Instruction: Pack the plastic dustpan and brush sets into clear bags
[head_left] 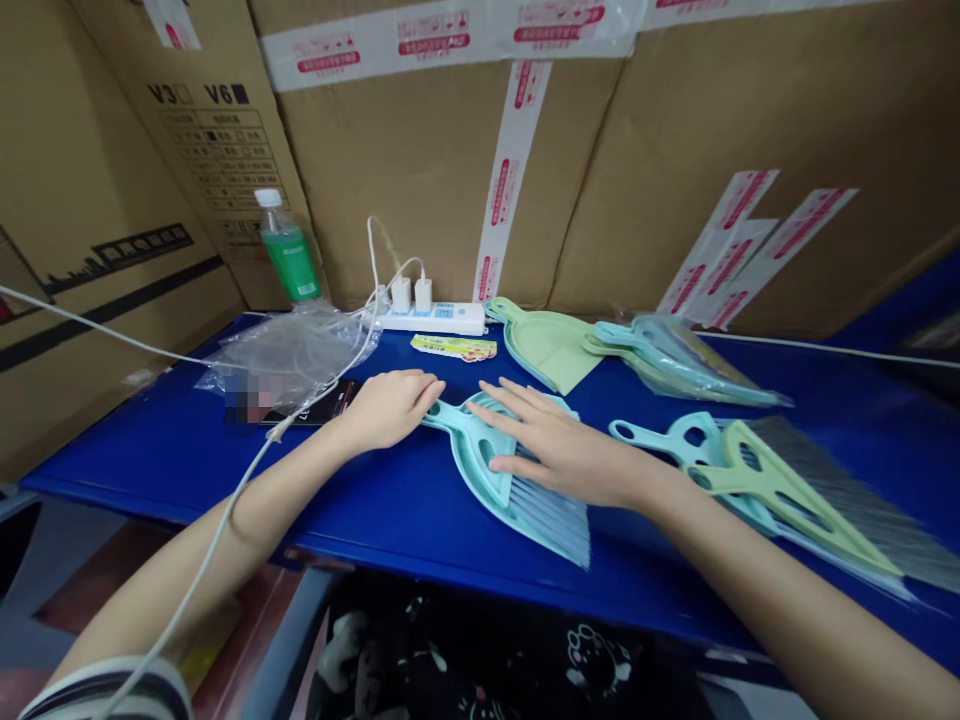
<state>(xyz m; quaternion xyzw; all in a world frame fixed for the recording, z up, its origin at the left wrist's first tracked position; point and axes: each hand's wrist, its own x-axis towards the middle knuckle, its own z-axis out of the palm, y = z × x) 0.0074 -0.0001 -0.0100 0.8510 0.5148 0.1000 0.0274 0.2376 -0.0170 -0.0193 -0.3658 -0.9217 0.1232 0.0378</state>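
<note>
In the middle of the blue table a light-blue dustpan (pixel 466 462) lies with a light-blue hand brush (pixel 551 517) nested in it, bristles toward the front right. My left hand (pixel 391 406) is closed around the handle end of the dustpan, which it mostly hides. Over the brush, my right hand (pixel 556 442) rests with its fingers spread and covers part of the brush body. To the right lie a blue brush (pixel 701 440) and a green brush (pixel 780 480), overlapping. Behind them are a green dustpan (pixel 551 345) and a plastic-wrapped dustpan set (pixel 675 365).
A white power strip (pixel 457 318) with chargers and cables stands at the back; one cable crosses in front of my left arm. Near it are a colourful wrapper strip (pixel 454 347), a clear plastic bag (pixel 292 345), a phone (pixel 326 407) and a green bottle (pixel 289 250). Cardboard (pixel 420 170) walls the back.
</note>
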